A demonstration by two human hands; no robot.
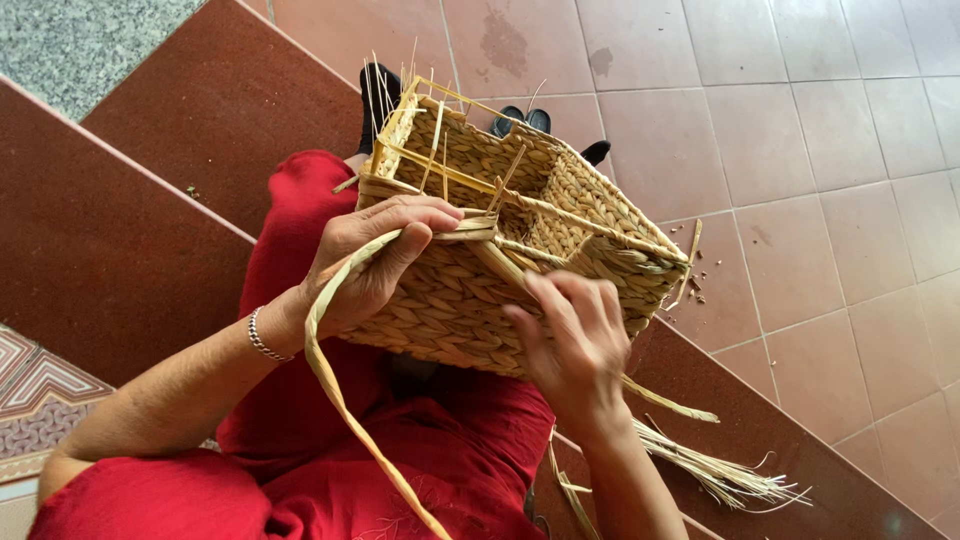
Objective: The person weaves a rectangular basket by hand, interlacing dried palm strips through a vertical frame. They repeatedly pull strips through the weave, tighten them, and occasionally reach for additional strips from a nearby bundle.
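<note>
A rectangular woven straw basket [470,300] with a yellow wire frame rests tilted on my lap. Its upper rim is unfinished, with loose stalks sticking up. My left hand [375,255] grips the near rim and pinches a long flat straw strand [335,385] that hangs down over my red clothing. My right hand [570,340] presses against the basket's side wall, fingers on the weave near a strand end.
I sit on dark red steps [150,200] above a terracotta tile floor [800,200]. A bundle of loose straw [720,475] lies on the step by my right forearm. Black sandals [520,120] show beyond the basket. A patterned tile [30,390] is at left.
</note>
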